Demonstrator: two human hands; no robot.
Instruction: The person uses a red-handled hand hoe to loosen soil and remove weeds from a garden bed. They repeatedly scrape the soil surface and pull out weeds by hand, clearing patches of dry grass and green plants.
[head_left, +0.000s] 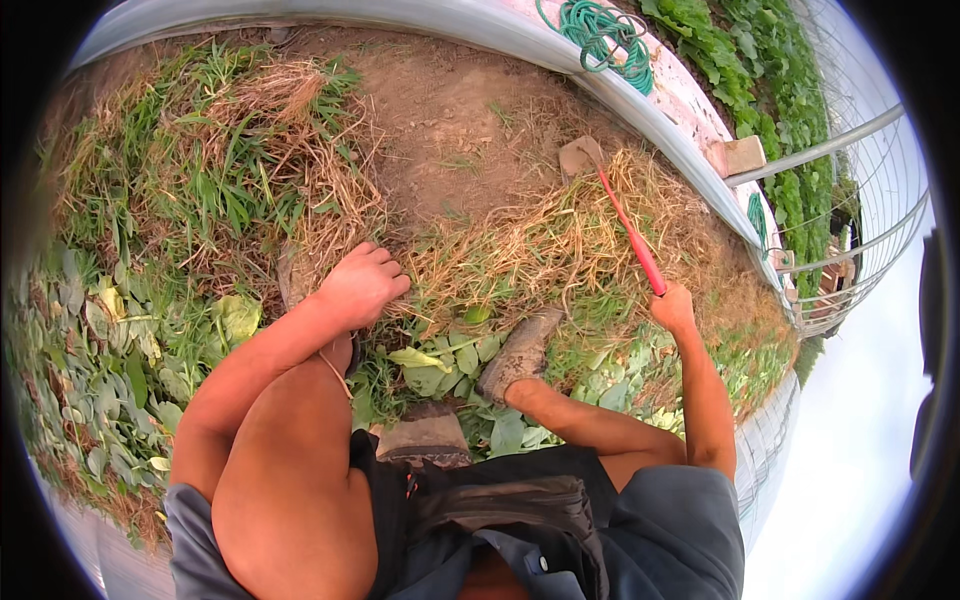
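Observation:
My right hand (673, 307) is closed around the red handle of a hand hoe (637, 244). The hoe's flat, soil-covered blade (579, 157) lies at the far edge of a heap of dry cut grass (517, 247), against bare soil (457, 135). My left hand (365, 285), fingers curled, is down at the pulled grass just above my left leg. Whether it grips any stems is hidden. To its upper left spreads a larger mound of green and dry weeds (247, 157). Broad green leaves (442, 367) lie between my feet.
My muddy right shoe (521, 356) stands below the heap. A pale metal rail or pipe (645, 124) curves along the far side. Past it are coiled green rope (604, 37), a block (745, 155), greenhouse hoops (825, 146) and leafy crops (780, 97). Leafy plants (97, 375) cover the left.

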